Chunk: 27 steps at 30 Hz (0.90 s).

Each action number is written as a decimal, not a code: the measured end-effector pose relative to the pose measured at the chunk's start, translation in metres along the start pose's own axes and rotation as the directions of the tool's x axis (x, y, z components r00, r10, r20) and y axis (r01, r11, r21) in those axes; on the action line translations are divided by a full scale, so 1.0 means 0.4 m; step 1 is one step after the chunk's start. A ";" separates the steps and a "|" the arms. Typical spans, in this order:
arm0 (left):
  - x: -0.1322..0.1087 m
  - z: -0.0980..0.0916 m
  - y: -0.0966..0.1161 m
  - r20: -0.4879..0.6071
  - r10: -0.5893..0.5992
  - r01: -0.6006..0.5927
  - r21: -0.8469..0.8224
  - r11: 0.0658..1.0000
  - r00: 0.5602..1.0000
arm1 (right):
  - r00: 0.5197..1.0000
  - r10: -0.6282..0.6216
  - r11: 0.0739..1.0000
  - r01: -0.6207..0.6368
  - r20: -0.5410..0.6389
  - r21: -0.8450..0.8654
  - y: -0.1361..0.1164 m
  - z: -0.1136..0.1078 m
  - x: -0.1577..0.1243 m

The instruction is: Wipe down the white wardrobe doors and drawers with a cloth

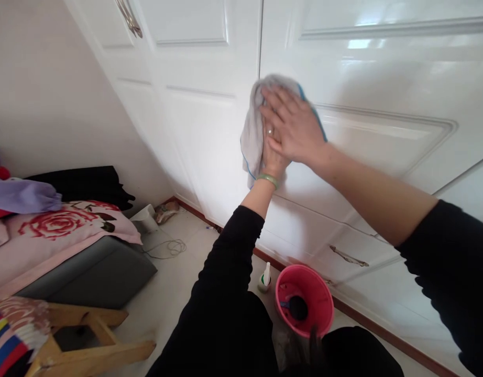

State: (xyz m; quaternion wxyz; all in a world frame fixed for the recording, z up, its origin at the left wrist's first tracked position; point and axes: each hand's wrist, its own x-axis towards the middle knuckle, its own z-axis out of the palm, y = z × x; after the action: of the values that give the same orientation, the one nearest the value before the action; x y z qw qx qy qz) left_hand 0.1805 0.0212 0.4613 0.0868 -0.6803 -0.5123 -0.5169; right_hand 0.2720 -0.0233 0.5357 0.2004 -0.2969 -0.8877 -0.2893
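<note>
A grey cloth with a blue edge [252, 131] is pressed flat against a glossy white wardrobe door [383, 68]. My right hand [294, 125] lies on top with fingers stretched out and together, covering my left hand [272, 154]. Only the heel, a ringed finger and the wrist with a green bangle show of the left hand, which rests against the cloth beneath the right. Both arms are in black sleeves.
A pink bucket [322, 293] with a dark item inside stands on the floor by the wardrobe base, a small white-and-green bottle [265, 277] beside it. At left are a bed with a rose-patterned cover [61, 225], a wooden stool [88, 340] and a loose cable [166, 248].
</note>
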 end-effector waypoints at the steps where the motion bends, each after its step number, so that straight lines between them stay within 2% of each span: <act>1: -0.037 0.019 -0.009 0.011 -0.036 0.036 -0.001 0.999 0.999 | 1.000 -0.008 0.999 0.007 0.016 0.031 -0.012 0.032 -0.020; 6: -0.257 0.127 -0.067 0.040 -0.143 0.144 -0.030 0.989 0.989 | 0.996 -0.039 0.988 0.025 0.084 0.154 -0.082 0.202 -0.154; 10: -0.437 0.194 -0.111 0.089 -0.218 0.224 -0.063 0.973 0.972 | 0.975 -0.083 0.979 0.040 0.208 0.202 -0.150 0.307 -0.265; 13: -0.542 0.198 -0.130 0.095 -0.253 0.264 -0.135 0.955 0.963 | 0.956 -0.077 0.965 0.000 0.284 0.264 -0.208 0.368 -0.324; 16: -0.594 0.164 -0.124 0.076 -0.264 0.274 -0.182 0.944 0.961 | 0.951 -0.014 0.935 -0.097 0.308 0.341 -0.265 0.398 -0.353; 19: -0.601 0.122 -0.086 0.051 -0.243 0.248 -0.218 0.944 0.969 | 0.956 0.046 0.919 -0.154 0.290 0.362 -0.299 0.377 -0.372; 21: -0.591 0.099 -0.042 0.030 -0.218 0.219 -0.249 0.944 0.975 | 0.964 0.091 0.919 -0.178 0.251 0.353 -0.298 0.326 -0.393; 23: -0.564 0.079 0.015 0.009 -0.193 0.188 -0.281 0.941 0.981 | 0.971 0.144 0.917 -0.204 0.192 0.343 -0.276 0.248 -0.427; 25: -0.512 0.057 0.083 -0.006 -0.152 0.142 -0.322 0.936 0.988 | 0.969 0.240 0.913 -0.243 0.051 0.328 -0.236 0.156 -0.470; 27: -0.433 0.037 0.159 -0.051 -0.008 -0.008 -0.307 0.952 0.999 | 0.920 0.354 0.908 -0.296 -0.167 0.296 -0.186 0.074 -0.511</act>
State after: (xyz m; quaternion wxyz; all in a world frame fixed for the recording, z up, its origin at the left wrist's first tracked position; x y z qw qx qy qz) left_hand 0.2500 -0.1038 0.3435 -0.0066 -0.6720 -0.4233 -0.6076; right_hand 0.3705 -0.1376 0.3763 0.3793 -0.3783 -0.8289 -0.1611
